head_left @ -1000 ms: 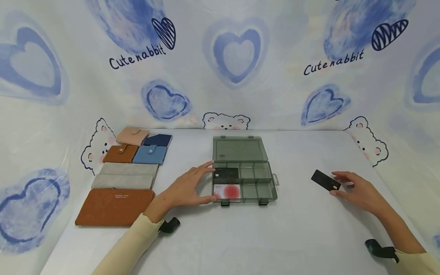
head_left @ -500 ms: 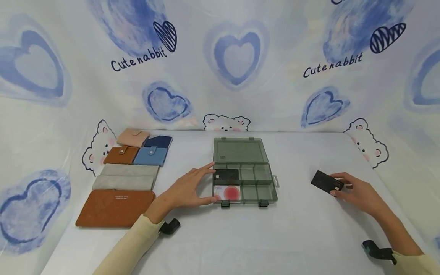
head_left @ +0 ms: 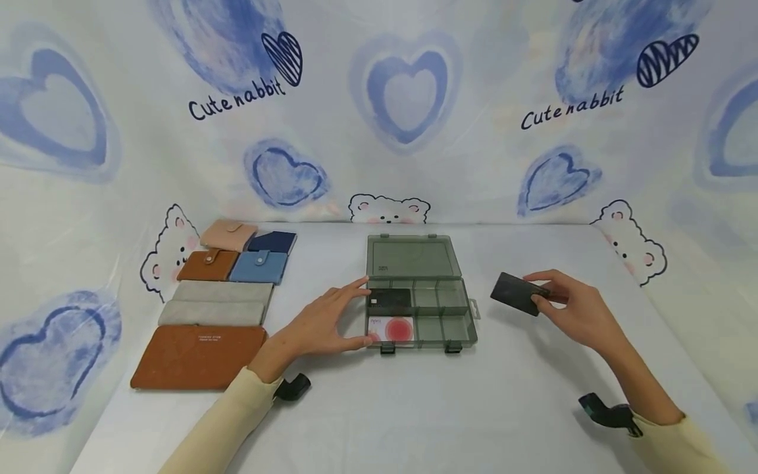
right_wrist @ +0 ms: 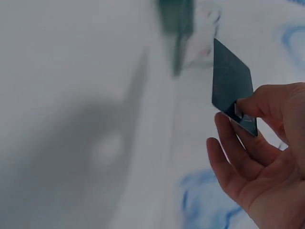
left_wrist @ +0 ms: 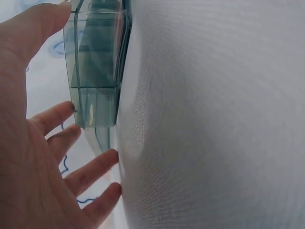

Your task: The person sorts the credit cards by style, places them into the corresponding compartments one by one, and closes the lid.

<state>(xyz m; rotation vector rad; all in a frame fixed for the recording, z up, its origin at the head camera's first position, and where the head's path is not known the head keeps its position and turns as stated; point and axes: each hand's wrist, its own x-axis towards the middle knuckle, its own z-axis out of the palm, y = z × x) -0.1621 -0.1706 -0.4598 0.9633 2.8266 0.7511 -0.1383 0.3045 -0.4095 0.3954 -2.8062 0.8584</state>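
On the table a green see-through compartment box [head_left: 444, 329] lies with its lid raised back. A black card [head_left: 389, 300] sits in its back left compartment, and a white card with a red circle [head_left: 398, 330] in the front left one. My left hand [head_left: 322, 322] rests at the box's left side, fingers spread and fairly straight, thumb at the front corner and fingertips at the back part. To the right of the box, my right hand [head_left: 571, 309] pinches another black card [head_left: 514, 293] between thumb and fingers, above the table; its chip end [right_wrist: 238, 110] is by the thumb.
Along the left stand out a large brown wallet [head_left: 195, 359], a grey wallet [head_left: 216, 303], a small brown one [head_left: 207, 265], a blue one [head_left: 258, 266], a pink one [head_left: 227, 235] and a navy holder [head_left: 272, 242]. A patterned cloth hangs behind the table.
My right hand has lifted the black card and carried it leftward, nearer the box. The left hand and the box have stayed in place.
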